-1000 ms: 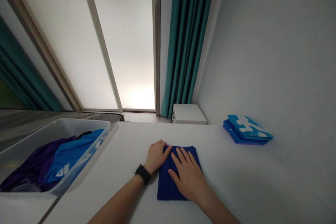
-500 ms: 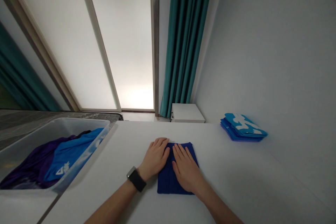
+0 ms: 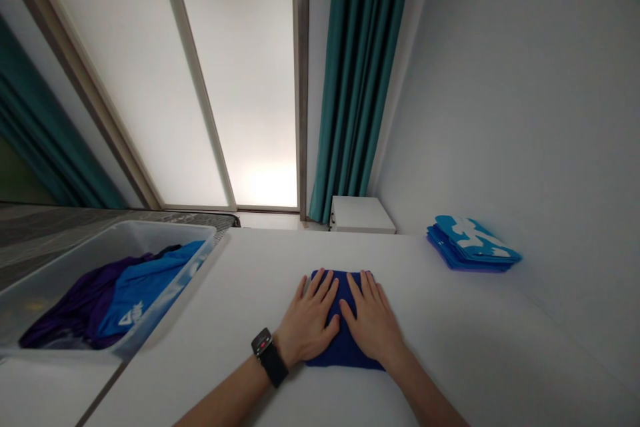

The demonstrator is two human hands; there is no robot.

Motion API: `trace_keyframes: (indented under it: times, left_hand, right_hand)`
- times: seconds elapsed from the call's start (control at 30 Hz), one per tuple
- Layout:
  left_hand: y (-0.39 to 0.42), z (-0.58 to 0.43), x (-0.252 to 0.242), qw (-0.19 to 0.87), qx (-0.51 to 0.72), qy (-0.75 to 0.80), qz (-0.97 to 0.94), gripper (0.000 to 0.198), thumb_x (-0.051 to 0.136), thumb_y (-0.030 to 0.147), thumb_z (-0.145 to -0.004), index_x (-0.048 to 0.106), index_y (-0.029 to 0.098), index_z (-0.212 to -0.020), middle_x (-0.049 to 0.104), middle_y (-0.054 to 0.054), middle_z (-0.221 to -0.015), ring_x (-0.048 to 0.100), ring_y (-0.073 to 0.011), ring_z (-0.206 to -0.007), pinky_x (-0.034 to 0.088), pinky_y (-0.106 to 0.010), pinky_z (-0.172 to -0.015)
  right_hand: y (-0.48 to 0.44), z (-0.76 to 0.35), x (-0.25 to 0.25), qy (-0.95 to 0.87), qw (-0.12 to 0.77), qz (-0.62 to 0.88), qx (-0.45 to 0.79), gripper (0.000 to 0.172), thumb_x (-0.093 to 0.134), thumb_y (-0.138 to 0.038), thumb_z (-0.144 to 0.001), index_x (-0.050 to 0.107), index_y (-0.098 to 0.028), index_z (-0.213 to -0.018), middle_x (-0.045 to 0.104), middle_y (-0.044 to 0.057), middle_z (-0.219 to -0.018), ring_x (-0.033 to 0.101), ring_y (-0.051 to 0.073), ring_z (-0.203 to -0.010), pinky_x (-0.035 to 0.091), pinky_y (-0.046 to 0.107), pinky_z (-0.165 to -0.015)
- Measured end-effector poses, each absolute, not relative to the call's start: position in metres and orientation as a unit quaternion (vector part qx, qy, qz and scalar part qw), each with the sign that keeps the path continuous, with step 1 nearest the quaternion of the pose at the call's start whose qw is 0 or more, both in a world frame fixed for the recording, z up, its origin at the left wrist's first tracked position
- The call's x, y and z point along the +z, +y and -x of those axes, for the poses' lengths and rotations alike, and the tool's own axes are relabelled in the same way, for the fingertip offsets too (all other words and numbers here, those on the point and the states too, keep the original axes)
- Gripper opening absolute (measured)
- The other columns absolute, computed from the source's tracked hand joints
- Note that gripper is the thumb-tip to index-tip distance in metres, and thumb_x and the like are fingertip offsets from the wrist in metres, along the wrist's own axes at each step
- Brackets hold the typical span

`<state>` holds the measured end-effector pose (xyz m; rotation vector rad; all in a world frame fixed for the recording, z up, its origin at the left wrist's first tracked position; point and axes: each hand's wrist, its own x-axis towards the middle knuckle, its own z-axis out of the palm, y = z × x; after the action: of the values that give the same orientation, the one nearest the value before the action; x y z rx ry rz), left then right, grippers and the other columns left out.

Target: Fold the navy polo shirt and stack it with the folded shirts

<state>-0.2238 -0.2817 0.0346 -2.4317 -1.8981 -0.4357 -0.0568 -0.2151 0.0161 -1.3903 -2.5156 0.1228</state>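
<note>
On the white bench, squarely before the person, a folded dark blue cloth lay flat under both palms. The left hand, with a black watch at its wrist, covered the cloth's left half. The right hand covered the right half, and the thumbs almost met over the middle. Neither grip was closed on anything: the fingers lay spread and straight, pressing down rather than pinching.

The step looked like smoothing the fold. To do it well, the pressure probably needed to be even across both palms. Any stroke likely ought to run from the middle outward, so that trapped air and creases left by the edges instead of bunching. The far corners, just past the fingertips, likely deserved a check for squareness.

Well apart to the right, near the wall, sat a stack of folded blue cloths. To the left, a clear tub held a purple garment and a light blue garment, both loose and unfolded.
</note>
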Motion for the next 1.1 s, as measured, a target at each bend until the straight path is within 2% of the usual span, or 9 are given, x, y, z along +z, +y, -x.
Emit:
trace_keyframes:
  times: [0.1, 0.2, 0.37, 0.47, 0.67, 0.8, 0.9, 1.0, 1.1]
  left_hand:
    - [-0.282, 0.222, 0.036, 0.004, -0.141, -0.618, 0.774, 0.062, 0.042, 0.038, -0.092, 0.027, 0.021, -0.150, 0.025, -0.007, -0.157, 0.016, -0.0272, -0.146, 0.019, -0.053, -0.116]
    - [-0.278, 0.228, 0.040, -0.026, -0.153, -0.628, 0.763, 0.057, 0.041, 0.038, -0.094, 0.032, 0.023, -0.148, 0.032, -0.006, -0.155, 0.024, -0.0269, -0.143, 0.022, -0.055, -0.114]
    - [-0.266, 0.252, 0.044, -0.065, -0.210, -0.606, 0.765, 0.043, 0.030, 0.034, -0.100, 0.051, 0.024, -0.136, 0.047, -0.004, -0.146, 0.040, -0.0187, -0.134, 0.030, -0.041, -0.113]
    - [-0.264, 0.263, 0.045, -0.061, -0.224, -0.600, 0.765, 0.040, 0.035, 0.029, -0.099, 0.055, 0.020, -0.131, 0.053, -0.006, -0.140, 0.047, -0.0193, -0.127, 0.035, -0.038, -0.109]
    - [-0.273, 0.269, 0.067, -0.060, -0.225, -0.594, 0.770, 0.024, 0.048, 0.028, -0.091, 0.070, 0.019, -0.095, 0.069, -0.007, -0.100, 0.060, -0.0218, -0.097, 0.044, -0.036, -0.092]
    - [-0.273, 0.277, 0.073, -0.170, -0.283, -0.592, 0.735, 0.044, 0.036, 0.036, -0.095, 0.068, 0.017, -0.072, 0.069, -0.005, -0.075, 0.063, -0.0172, -0.074, 0.046, -0.028, -0.075]
    - [-0.269, 0.283, 0.063, -0.287, -0.351, -0.602, 0.658, 0.056, 0.031, 0.046, -0.095, 0.065, 0.016, -0.061, 0.069, -0.005, -0.063, 0.063, -0.0163, -0.062, 0.046, -0.026, -0.067]
    - [-0.266, 0.286, 0.052, -0.397, -0.372, -0.589, 0.598, 0.060, 0.031, 0.054, -0.092, 0.055, 0.017, -0.051, 0.064, -0.004, -0.052, 0.060, -0.0159, -0.052, 0.045, -0.027, -0.061]
    - [-0.265, 0.288, 0.047, -0.370, -0.368, -0.612, 0.594, 0.058, 0.031, 0.053, -0.093, 0.050, 0.019, -0.050, 0.061, -0.003, -0.049, 0.057, -0.0150, -0.048, 0.042, -0.026, -0.057]
  right_hand:
    - [-0.210, 0.056, 0.020, -0.874, 0.122, 0.467, 0.056, 0.061, 0.033, -0.049, -0.096, 0.034, -0.017, -0.148, 0.026, 0.015, -0.155, 0.019, 0.028, -0.144, 0.022, 0.048, -0.114]
    - [-0.202, 0.053, 0.025, -0.884, 0.113, 0.449, 0.068, 0.060, 0.029, -0.048, -0.098, 0.033, -0.017, -0.149, 0.024, 0.015, -0.156, 0.017, 0.027, -0.145, 0.022, 0.047, -0.115]
    - [-0.181, 0.044, 0.030, -0.924, 0.082, 0.357, 0.106, 0.060, 0.024, -0.048, -0.100, 0.028, -0.016, -0.150, 0.021, 0.013, -0.157, 0.014, 0.022, -0.145, 0.018, 0.043, -0.117]
    - [-0.163, 0.043, 0.035, -0.948, 0.069, 0.289, 0.118, 0.060, 0.024, -0.047, -0.100, 0.026, -0.015, -0.151, 0.021, 0.012, -0.158, 0.014, 0.020, -0.146, 0.017, 0.041, -0.118]
    - [-0.125, 0.056, 0.058, -0.967, 0.051, 0.249, 0.011, 0.058, 0.037, -0.047, -0.097, 0.032, -0.022, -0.149, 0.027, 0.012, -0.156, 0.019, 0.024, -0.145, 0.014, 0.048, -0.117]
    - [-0.132, 0.067, 0.070, -0.947, 0.088, 0.299, -0.074, 0.052, 0.038, -0.040, -0.097, 0.042, -0.017, -0.144, 0.036, 0.015, -0.151, 0.026, 0.027, -0.142, 0.008, 0.049, -0.117]
    - [-0.161, 0.076, 0.066, -0.910, 0.104, 0.396, -0.064, 0.050, 0.033, -0.038, -0.098, 0.048, -0.014, -0.139, 0.041, 0.017, -0.147, 0.034, 0.030, -0.137, 0.010, 0.052, -0.115]
    - [-0.192, 0.081, 0.054, -0.890, 0.090, 0.446, -0.002, 0.055, 0.030, -0.046, -0.097, 0.043, -0.019, -0.143, 0.042, 0.015, -0.147, 0.036, 0.032, -0.136, 0.017, 0.056, -0.112]
    - [-0.210, 0.084, 0.044, -0.901, 0.076, 0.426, 0.028, 0.061, 0.033, -0.052, -0.095, 0.033, -0.022, -0.149, 0.034, 0.014, -0.153, 0.027, 0.032, -0.141, 0.018, 0.055, -0.112]
